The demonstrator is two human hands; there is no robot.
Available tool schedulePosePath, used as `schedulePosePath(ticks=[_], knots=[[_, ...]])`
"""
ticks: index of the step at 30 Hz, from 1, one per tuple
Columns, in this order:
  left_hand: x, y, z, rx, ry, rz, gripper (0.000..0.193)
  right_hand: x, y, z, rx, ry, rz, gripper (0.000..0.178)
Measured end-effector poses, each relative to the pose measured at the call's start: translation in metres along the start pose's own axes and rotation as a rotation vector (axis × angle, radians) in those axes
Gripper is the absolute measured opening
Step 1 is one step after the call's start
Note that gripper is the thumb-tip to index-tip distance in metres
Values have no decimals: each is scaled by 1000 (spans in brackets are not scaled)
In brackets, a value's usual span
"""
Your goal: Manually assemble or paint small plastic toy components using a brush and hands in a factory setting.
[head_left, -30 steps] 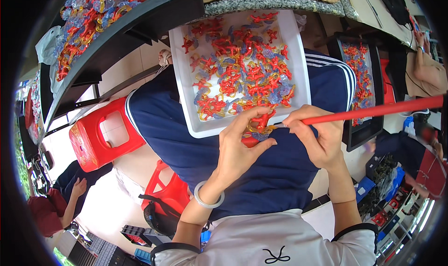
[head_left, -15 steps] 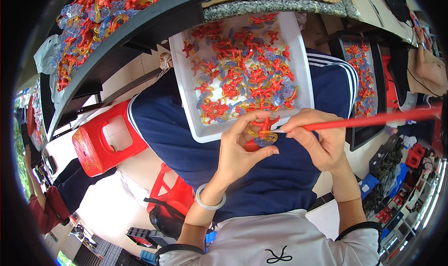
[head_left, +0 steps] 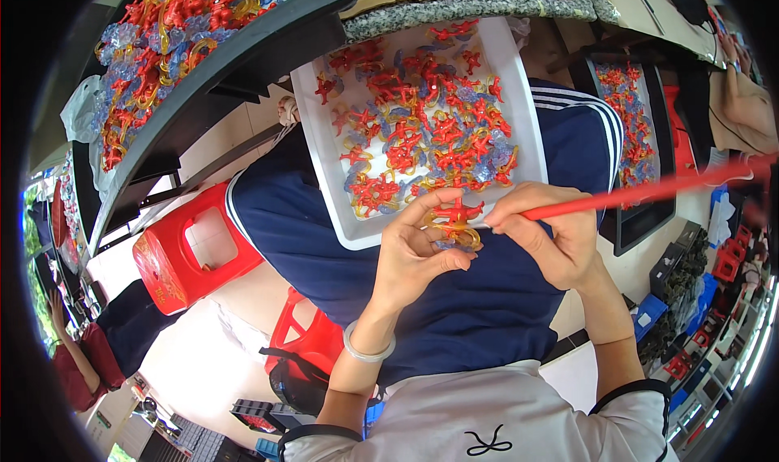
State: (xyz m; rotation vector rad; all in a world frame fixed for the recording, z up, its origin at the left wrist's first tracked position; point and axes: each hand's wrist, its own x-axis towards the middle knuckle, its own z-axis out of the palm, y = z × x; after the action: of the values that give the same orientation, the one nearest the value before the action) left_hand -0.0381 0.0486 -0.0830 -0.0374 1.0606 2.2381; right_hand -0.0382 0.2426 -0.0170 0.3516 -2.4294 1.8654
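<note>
My left hand holds a small plastic figurine with a red body and clear yellow and blue parts, pinched between thumb and fingers. Closed round a red-handled paintbrush, my right hand is just right of the figurine. The fingers hide the brush's tip, and whether it touches the figurine I cannot tell. Both hands are at the near edge of a white tray resting across my lap. Many similar red, yellow and blue figurines lie loosely in that tray.
A black-rimmed bin heaped with figurines stands at upper left. On the right is a black tray with more. Red stools and a black bag are on the left. Other people sit at both sides.
My right hand has shifted slightly, and the brush handle now slants up more at its far end. The figurine has tilted a little and dropped slightly in my left hand.
</note>
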Motion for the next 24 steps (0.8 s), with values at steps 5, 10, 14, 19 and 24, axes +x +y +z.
schedulePosePath(ticks=[5, 10, 14, 19, 24], knots=[[0, 2, 4, -3, 50, -39, 72, -3, -8, -1, -81, -4, -3, 5], [0, 2, 7, 79, 100, -49, 70, -3, -10, -1, -196, -57, -63, 2], [1, 0, 11, 87, 167, -27, 70, -10, -11, 6, -204, -16, -32, 3], [4, 0, 8, 94, 190, -43, 73, -20, 8, 13, 133, 161, -3, 12], [2, -3, 4, -34, 135, -61, 76, -21, 1, 5, 147, 178, 5, 12]])
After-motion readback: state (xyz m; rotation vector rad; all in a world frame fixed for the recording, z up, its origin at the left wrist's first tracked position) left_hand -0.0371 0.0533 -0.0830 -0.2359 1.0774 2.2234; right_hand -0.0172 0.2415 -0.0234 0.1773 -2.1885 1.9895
